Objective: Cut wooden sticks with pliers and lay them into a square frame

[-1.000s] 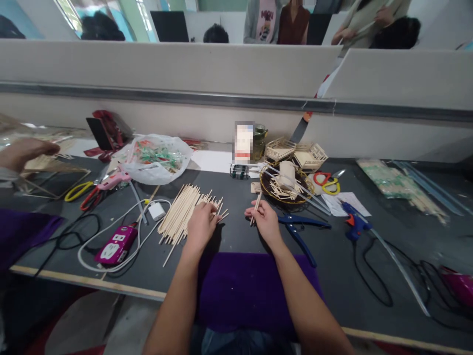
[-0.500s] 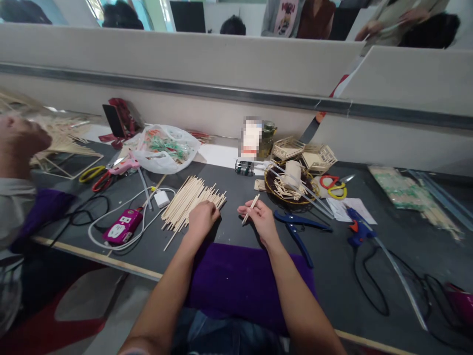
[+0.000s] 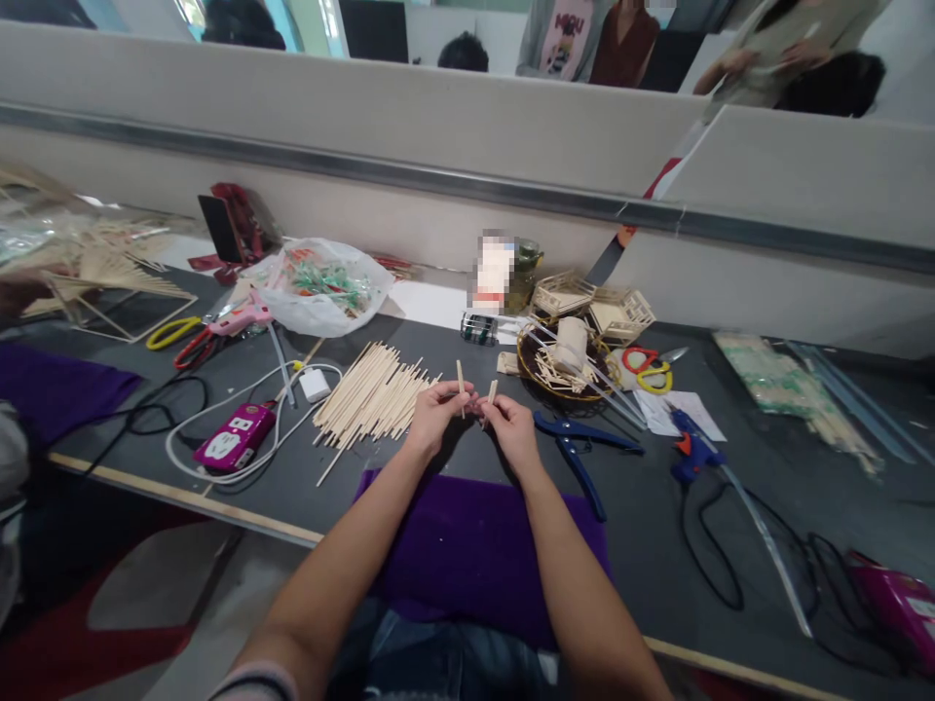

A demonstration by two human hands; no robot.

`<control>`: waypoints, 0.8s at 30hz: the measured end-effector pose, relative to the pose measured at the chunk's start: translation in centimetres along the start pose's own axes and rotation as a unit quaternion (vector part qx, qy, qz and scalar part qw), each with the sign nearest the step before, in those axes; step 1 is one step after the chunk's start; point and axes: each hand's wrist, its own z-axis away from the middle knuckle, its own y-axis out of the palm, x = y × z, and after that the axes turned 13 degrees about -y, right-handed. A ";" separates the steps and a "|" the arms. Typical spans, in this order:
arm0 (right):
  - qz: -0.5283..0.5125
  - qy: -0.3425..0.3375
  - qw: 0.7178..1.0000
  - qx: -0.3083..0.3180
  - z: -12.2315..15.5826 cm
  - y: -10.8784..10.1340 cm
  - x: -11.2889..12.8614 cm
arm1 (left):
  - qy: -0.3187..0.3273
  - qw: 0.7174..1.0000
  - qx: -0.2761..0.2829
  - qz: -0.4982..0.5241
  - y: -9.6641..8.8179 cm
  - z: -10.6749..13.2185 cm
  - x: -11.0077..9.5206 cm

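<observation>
My left hand (image 3: pixel 432 413) pinches a short wooden stick (image 3: pixel 460 378) that stands upright above the dark table (image 3: pixel 643 545). My right hand (image 3: pixel 511 428) is closed on a second short stick (image 3: pixel 492 392), and the fingertips of the two hands almost touch. A pile of long wooden sticks (image 3: pixel 369 394) lies just left of my left hand. Blue pliers (image 3: pixel 577 446) lie right of my right hand. A purple cloth (image 3: pixel 474 555) sits under my forearms at the table's near edge.
A round dish (image 3: pixel 562 370) with stick pieces and a white roll stands beyond my hands, with small stick baskets (image 3: pixel 591 304) behind it. Scissors (image 3: pixel 647 370), a blue glue gun (image 3: pixel 691 450), a pink glue gun (image 3: pixel 238 316), a pink power strip (image 3: pixel 234 435), cables and a plastic bag (image 3: pixel 317 287) lie around. Another person's hand (image 3: pixel 21 292) is at far left.
My left hand left the stick pile with a short stick and came to the middle. My right hand moved slightly left to meet it, still holding its stick.
</observation>
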 end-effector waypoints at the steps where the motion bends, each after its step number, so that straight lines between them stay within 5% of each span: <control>1: 0.026 -0.013 1.000 -0.005 0.0 -0.2 0.1 | 0.013 1.000 -0.004 -0.008 0.0 0.0 0.3; 6: 0.070 -0.062 0.995 -0.041 -0.2 -0.6 0.5 | 0.060 0.995 -0.005 -0.083 -0.2 -0.6 1.6; 10: 0.038 -0.035 0.997 -0.048 -0.3 -0.6 0.3 | 0.070 0.989 0.009 -0.130 -0.3 -1.0 2.7; 16: -0.080 0.080 0.993 -0.026 -0.1 -0.6 0.5 | 0.010 0.989 0.094 -0.118 -0.3 -0.9 3.3; 24: -0.174 0.131 0.976 -0.017 -0.2 -1.0 0.8 | -0.084 0.986 0.133 -0.059 -0.4 0.0 2.4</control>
